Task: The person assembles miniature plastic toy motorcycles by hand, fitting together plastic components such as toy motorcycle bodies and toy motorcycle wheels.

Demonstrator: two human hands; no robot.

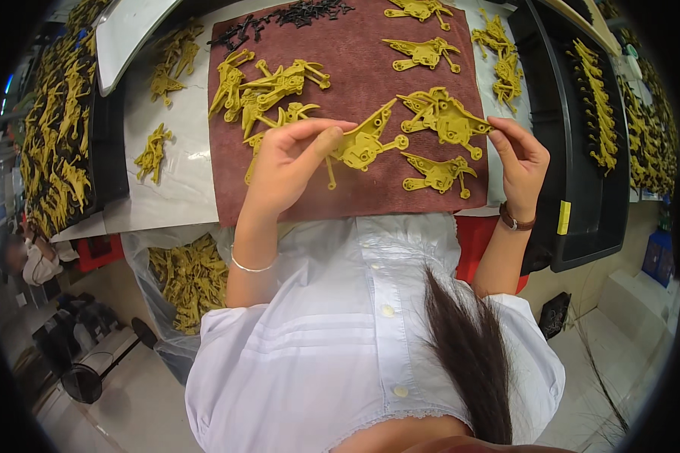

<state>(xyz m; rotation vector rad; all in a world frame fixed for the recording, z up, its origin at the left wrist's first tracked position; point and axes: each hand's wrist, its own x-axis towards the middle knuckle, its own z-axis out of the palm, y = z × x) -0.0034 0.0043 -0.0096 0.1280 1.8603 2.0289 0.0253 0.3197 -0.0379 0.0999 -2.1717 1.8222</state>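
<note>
We're pinching olive-yellow, pointed, plastic-looking part (361, 149) in left hand (285, 164), over reddish-brown cloth mat (347, 72). Right hand (523, 160) gripping tip of similar part (458, 127) between thumb and finger; can't tell if it's touching mat.

A blue container (657, 257) stands near a white ledge (636, 298).

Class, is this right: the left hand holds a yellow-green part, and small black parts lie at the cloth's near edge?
Not near: the head view shows black parts at the far edge of the cloth. The left hand does hold a yellow-green part.
</note>
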